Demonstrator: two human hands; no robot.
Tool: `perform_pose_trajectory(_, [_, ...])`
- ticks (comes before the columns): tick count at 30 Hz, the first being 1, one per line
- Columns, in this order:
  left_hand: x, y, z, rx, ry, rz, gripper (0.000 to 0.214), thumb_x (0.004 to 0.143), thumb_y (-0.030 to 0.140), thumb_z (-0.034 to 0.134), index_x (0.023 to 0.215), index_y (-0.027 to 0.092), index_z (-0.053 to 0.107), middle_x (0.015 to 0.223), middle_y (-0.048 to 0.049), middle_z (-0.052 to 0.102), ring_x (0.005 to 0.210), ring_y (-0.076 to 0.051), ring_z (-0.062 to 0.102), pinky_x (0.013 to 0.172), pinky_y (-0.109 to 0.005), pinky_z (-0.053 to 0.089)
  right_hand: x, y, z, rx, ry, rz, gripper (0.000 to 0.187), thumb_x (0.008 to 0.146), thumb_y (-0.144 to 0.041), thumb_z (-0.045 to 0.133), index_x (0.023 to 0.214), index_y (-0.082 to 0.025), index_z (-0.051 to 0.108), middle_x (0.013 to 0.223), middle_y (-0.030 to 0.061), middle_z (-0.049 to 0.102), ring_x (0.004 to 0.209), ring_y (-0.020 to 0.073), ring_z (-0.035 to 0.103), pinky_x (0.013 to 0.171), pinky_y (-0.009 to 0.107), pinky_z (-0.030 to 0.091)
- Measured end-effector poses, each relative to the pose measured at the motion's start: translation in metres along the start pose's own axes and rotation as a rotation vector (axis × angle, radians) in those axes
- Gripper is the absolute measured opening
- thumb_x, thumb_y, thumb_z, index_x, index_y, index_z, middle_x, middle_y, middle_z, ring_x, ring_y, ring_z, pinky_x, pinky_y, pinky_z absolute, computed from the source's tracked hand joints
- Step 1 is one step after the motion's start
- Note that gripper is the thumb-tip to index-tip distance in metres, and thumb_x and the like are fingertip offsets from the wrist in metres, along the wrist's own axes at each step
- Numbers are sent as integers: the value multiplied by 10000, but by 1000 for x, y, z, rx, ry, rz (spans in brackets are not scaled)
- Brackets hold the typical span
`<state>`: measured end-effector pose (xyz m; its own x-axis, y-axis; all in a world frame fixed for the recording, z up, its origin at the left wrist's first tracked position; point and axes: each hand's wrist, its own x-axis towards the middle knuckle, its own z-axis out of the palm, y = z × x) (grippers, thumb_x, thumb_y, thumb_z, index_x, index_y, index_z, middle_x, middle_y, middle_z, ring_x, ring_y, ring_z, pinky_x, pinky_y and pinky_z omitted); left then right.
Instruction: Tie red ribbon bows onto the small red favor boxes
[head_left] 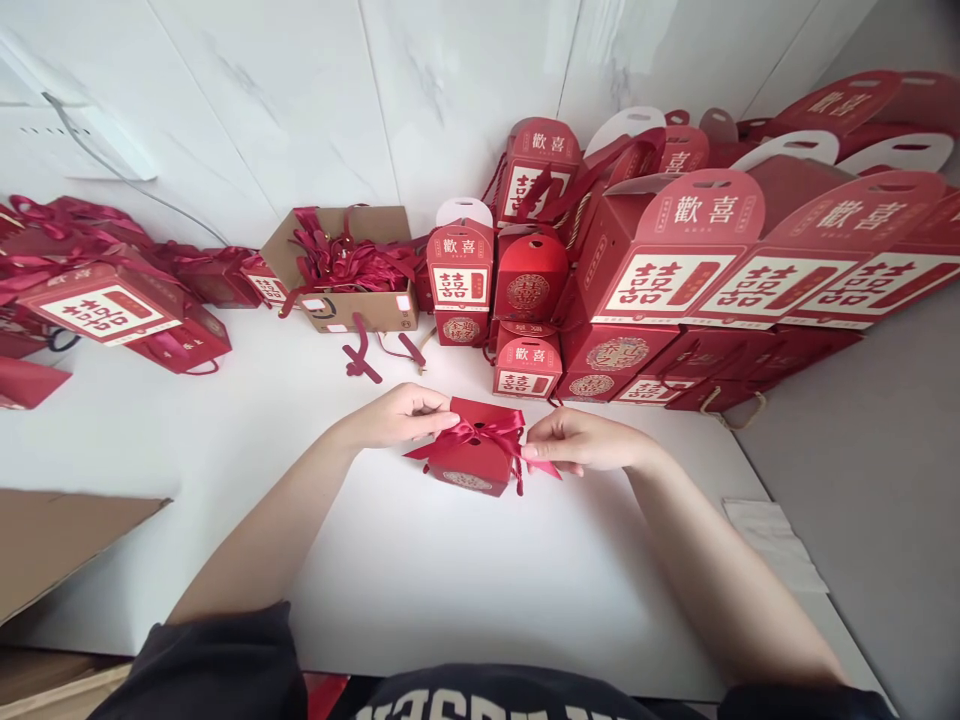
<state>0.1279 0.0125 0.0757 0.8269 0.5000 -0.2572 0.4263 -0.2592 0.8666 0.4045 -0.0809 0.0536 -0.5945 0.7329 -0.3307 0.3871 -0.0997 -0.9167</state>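
A small red gift box stands on the white table in front of me, with a red satin ribbon bow on its top. My left hand is closed, its fingers pinching the left loop of the bow. On the other side my right hand is closed too, pinching the right end of the ribbon. Both hands pull outward from the box's top.
Stacks of red gift boxes line the wall at the back right. A brown carton of red ribbons sits at the back middle, more red boxes at the left. A cardboard flap juts in at the left. The table's edge runs down the right.
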Motion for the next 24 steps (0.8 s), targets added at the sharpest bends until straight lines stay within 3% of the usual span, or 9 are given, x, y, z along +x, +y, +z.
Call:
perform_pose_trajectory(4, [3,-2,7,-4,30,-29,383,680,478,752,765,137,602,658,22,527,570,-94,453,508,-209,354,0,2,1,7,-47,-30,423,859,-538,578,758,-137,668,504,-59,443,441,62,344,459,216,279])
perform_pose_trajectory(8, [3,-3,8,-12,-2,-74,440,644,478,781,884,138,639,754,-13,612,612,-117,511,524,-224,399,-5,2,-2,-41,-38,-34,400,865,-507,571,719,-141,637,545,-44,483,451,64,371,453,215,288])
perform_pose_trajectory(13, [3,-6,5,67,6,-95,418,644,488,782,793,140,605,657,25,543,571,-100,469,503,-210,354,-8,0,-6,-111,-22,-27,418,873,-507,557,643,-158,540,526,-58,428,454,63,359,458,211,282])
perform_pose_trajectory(16, [4,-5,5,80,5,-74,420,640,491,782,735,146,562,630,36,505,562,-94,444,495,-205,325,-4,5,-7,-126,-79,24,416,853,-531,572,681,-152,592,510,-56,436,452,68,371,462,209,291])
perform_pose_trajectory(19, [2,0,6,105,32,-53,443,639,491,781,681,159,492,610,47,465,557,-87,413,492,-201,308,-5,11,-10,-174,-147,81,317,844,-456,602,788,-152,670,551,-18,553,512,103,497,498,212,346])
perform_pose_trajectory(21, [-2,5,6,116,56,-42,436,638,480,787,725,171,492,598,59,441,562,-89,415,504,-200,324,-13,12,-13,-270,-60,121,206,831,-353,616,894,-173,695,654,19,647,588,138,573,516,222,372])
perform_pose_trajectory(24, [-10,14,5,98,51,-52,483,663,458,782,993,211,529,621,70,483,574,-100,458,545,-210,382,-25,1,-16,-478,333,110,164,842,-285,586,930,-203,696,807,55,697,663,170,600,567,258,397])
